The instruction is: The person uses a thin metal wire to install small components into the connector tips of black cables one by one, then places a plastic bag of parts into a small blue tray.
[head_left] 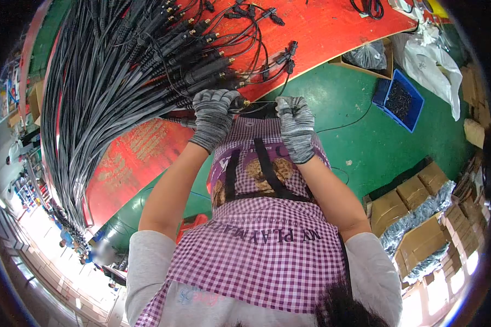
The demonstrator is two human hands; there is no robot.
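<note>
My left hand (214,115), in a grey knit glove, is closed around a black cable connector (238,103) whose brass-coloured end points toward my other hand. Opposite it, my right hand (296,126), gloved the same way, has its fingers pinched together. A thin, straight, wire-like piece (263,102) runs from the brass end to the right fingers; its exact kind is too small to tell. Beside the left hand lies a large bundle of black cables (112,92), with many brass-tipped connectors (204,71) facing right on the red table (316,30).
Thin cables with small black plugs (290,54) reach the table's near edge. On the green floor (343,136) stand a blue bin (416,117) of small dark parts and a carton (388,57) with a plastic bag. More cardboard boxes (390,210) are at the right.
</note>
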